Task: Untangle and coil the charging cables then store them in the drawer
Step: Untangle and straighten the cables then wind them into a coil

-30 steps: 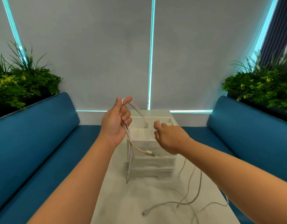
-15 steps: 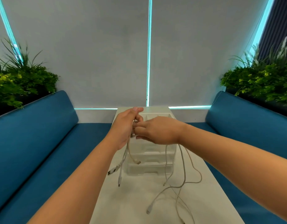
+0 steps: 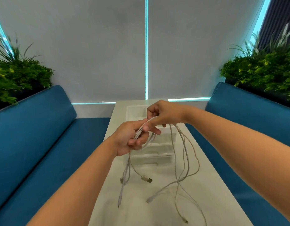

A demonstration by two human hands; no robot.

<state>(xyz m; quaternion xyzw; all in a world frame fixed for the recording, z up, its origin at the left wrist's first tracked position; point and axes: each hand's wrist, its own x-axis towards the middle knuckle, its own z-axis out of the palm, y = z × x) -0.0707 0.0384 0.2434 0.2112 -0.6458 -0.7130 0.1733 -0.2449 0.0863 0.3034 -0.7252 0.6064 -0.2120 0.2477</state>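
Both hands above the white table [image 3: 211, 185], just in front of the clear drawer unit [image 3: 155, 154]: left hand [image 3: 132, 138] fingers curled round a bundle of white charging cables [image 3: 181, 160], right hand [image 3: 165, 114] pinching strands, loose ends dangling onto the table.

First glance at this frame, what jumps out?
Two hands meeting mid-frame over the white table: the left hand grips a bunch of white charging cables, and the right hand pinches a loop of them just above. Loose ends dangle and trail across the table, in front of a clear drawer organizer. Blue benches flank both sides.
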